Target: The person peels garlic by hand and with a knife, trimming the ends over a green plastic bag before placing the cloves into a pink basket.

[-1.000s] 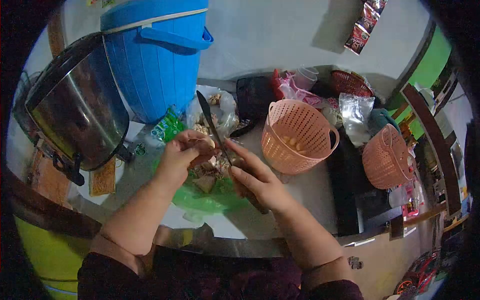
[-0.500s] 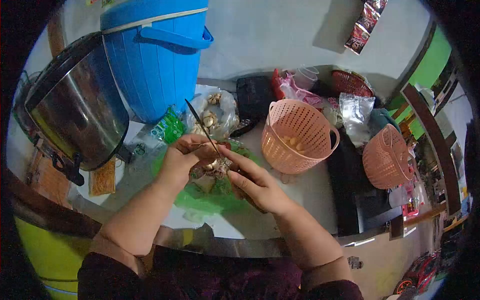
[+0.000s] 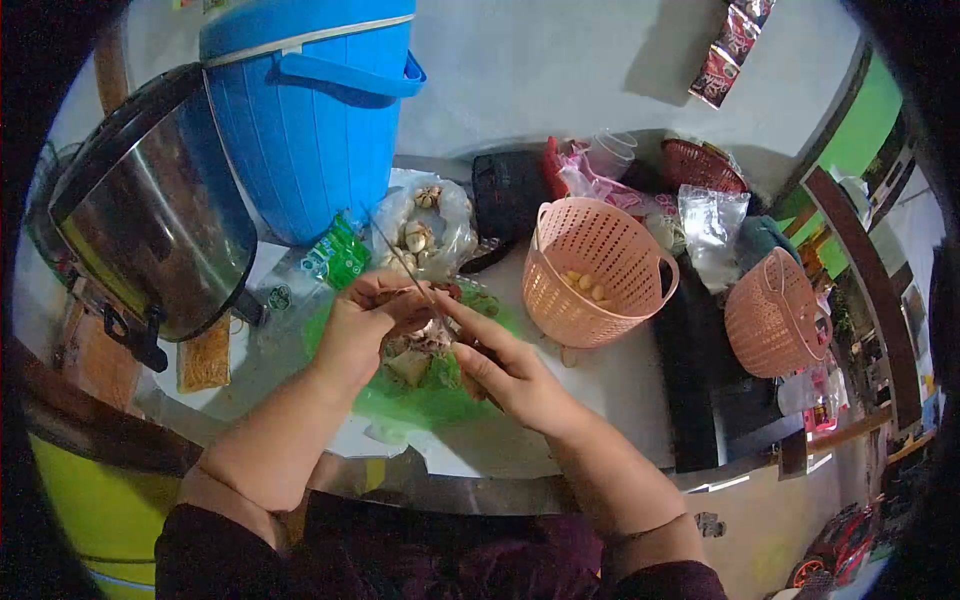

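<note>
My right hand point(image 3: 505, 370) is closed around a thin knife point(image 3: 403, 255), its blade slanting up and left between my two hands. My left hand point(image 3: 365, 315) is pinched near the blade, and its fingers hide most of the small thing in them. Below both hands a green plastic bag point(image 3: 425, 405) lies spread out, with papery peelings point(image 3: 408, 366) on it. Just beyond, garlic bulbs point(image 3: 417, 237) sit in a clear plastic bag point(image 3: 459, 224). Pale peeled cloves point(image 3: 588, 287) lie inside the pink basket point(image 3: 585, 325) to the right.
A tall blue bucket point(image 3: 305, 150) and a large steel pot point(image 3: 165, 210) stand at the left. Near the pot lies a packet of dry noodles point(image 3: 205, 358). At the right are a second pink basket point(image 3: 770, 325) and a silvery bag point(image 3: 712, 232). Sachets point(image 3: 730, 55) hang on the wall.
The knife blade has turned slightly, showing thinner and blurred. My right hand has shifted a little to the left. My left hand stays nearly in place.
</note>
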A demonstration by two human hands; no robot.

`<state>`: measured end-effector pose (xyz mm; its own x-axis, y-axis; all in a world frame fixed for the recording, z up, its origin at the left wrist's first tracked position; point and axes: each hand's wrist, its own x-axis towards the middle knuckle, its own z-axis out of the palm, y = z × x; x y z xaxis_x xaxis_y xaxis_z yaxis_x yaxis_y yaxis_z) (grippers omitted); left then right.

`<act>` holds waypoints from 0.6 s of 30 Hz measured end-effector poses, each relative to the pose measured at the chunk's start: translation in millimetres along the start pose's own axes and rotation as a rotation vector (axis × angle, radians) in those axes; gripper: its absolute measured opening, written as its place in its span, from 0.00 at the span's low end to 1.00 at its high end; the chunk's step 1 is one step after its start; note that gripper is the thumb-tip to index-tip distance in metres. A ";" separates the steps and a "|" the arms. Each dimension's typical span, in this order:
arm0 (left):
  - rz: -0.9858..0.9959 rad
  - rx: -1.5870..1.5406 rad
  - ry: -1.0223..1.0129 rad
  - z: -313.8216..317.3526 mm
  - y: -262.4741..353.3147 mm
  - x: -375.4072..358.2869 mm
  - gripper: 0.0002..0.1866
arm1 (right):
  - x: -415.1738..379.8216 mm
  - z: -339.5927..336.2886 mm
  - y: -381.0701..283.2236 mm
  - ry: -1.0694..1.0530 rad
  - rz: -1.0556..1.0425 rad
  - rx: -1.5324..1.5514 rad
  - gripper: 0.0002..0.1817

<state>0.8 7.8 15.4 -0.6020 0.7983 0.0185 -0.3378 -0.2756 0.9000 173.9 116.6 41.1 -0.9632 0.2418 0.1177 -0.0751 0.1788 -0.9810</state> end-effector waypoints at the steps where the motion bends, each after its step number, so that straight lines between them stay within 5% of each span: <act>1: 0.092 -0.028 -0.086 -3.3 -3.6 0.9 0.05 | 0.8 0.8 3.2 0.013 -0.043 -0.037 0.29; 12: 0.179 -0.018 -0.011 -3.3 -9.4 -0.2 0.06 | 1.0 4.4 2.9 0.050 -0.116 -0.127 0.28; 18: 0.203 0.080 -0.015 -13.8 -15.7 4.8 0.05 | 6.7 3.2 16.5 0.176 -0.392 -0.461 0.26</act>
<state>-6.9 8.6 -4.6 -0.6406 0.7390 0.2087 -0.1522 -0.3885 0.9088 165.3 118.1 25.3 -0.8267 0.2211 0.5174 -0.2573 0.6692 -0.6971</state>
